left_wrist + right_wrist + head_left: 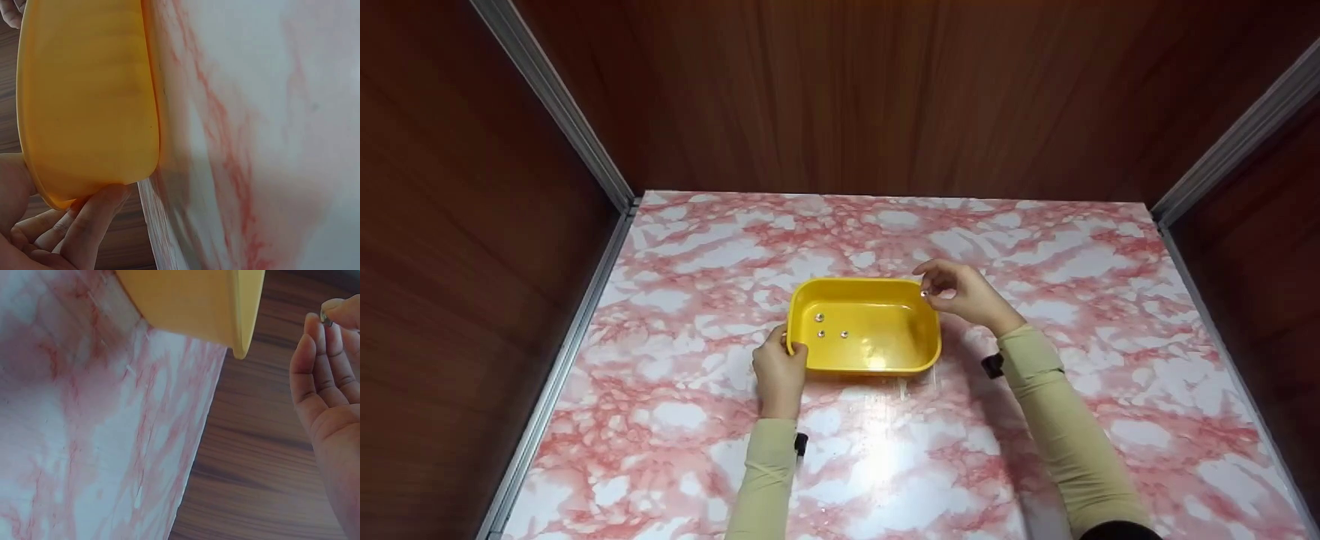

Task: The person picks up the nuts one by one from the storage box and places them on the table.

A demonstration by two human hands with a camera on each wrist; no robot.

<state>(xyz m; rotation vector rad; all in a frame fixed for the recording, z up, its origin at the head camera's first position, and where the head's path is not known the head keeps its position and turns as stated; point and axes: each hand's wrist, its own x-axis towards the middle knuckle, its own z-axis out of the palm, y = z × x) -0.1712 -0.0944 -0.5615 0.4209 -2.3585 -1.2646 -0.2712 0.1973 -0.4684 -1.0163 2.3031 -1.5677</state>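
A yellow plastic tub lies on the table, and three small shiny silver pieces rest on the left part of its floor. My left hand grips the tub's left end, thumb over the rim; in the left wrist view its fingers press against the outer wall. Over the tub's far right corner, my right hand pinches another small shiny silver piece between thumb and fingertips. The right wrist view shows the other fingers of that hand loosely bent beside the tub.
The table has a red and white marbled top. Dark wood-grain panels stand behind it and on both sides, with grey metal strips along the corners. Bright light reflects off the table in front of the tub.
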